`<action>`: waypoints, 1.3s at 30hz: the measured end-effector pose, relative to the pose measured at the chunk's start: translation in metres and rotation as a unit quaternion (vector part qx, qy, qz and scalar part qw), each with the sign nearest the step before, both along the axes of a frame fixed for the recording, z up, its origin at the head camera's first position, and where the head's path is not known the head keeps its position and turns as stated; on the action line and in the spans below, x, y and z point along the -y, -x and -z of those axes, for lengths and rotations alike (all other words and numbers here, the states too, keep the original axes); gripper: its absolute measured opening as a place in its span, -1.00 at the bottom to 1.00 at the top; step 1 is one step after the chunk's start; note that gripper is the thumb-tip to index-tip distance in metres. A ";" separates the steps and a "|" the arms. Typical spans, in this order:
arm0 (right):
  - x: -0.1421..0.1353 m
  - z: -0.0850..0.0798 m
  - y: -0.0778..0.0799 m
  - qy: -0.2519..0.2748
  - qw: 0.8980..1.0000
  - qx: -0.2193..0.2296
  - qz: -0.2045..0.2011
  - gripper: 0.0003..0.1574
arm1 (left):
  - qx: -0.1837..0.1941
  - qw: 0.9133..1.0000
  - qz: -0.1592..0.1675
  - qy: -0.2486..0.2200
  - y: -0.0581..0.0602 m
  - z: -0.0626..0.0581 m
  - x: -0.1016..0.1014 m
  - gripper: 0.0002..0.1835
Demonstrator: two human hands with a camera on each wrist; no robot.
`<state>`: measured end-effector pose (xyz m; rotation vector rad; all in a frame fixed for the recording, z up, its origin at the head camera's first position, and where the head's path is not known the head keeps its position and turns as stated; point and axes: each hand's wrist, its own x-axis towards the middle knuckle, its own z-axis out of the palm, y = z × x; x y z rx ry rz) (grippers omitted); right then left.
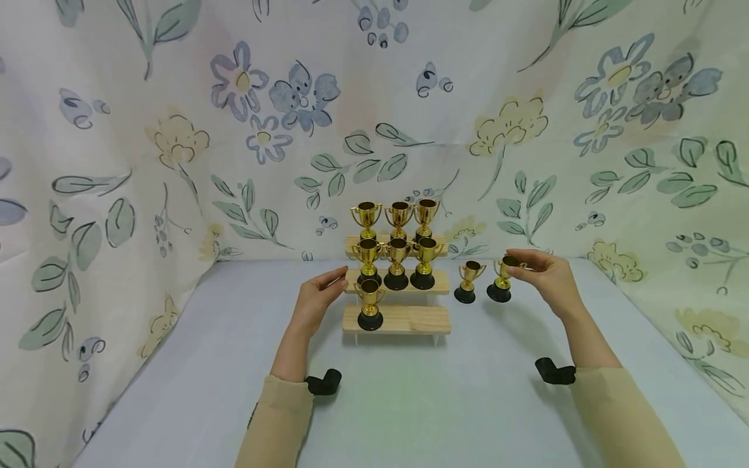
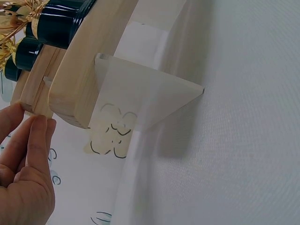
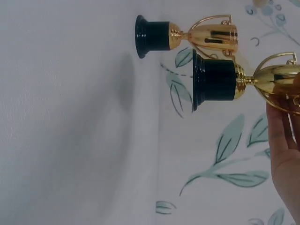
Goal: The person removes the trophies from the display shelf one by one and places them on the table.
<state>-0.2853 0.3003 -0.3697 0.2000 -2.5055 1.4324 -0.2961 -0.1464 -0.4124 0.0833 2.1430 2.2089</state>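
Note:
In the head view my right hand pinches a small gold trophy cup by its cup, at the right of the table. Its black base shows below the fingers, and it seems lifted in the right wrist view. Just left of it another trophy stands on the table. My left hand is at the left end of a tiered wooden display stand. In the left wrist view its thumb and fingers pinch the end of the middle shelf.
Three trophies stand on the top shelf and three on the middle one. A single trophy is at the left of the bottom shelf. Behind the white table hangs a flower-patterned cloth.

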 end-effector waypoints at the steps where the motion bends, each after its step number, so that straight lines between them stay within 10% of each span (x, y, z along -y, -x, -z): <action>1: -0.002 0.001 0.002 -0.001 1.000 0.007 0.001 -0.34 | -0.001 1.000 -0.001 0.002 0.000 0.000 0.000 -0.53; 39: -0.014 0.034 0.037 -0.015 0.995 0.090 -0.048 -0.24 | -0.011 1.000 -0.005 0.006 -0.003 -0.002 -0.001 -0.54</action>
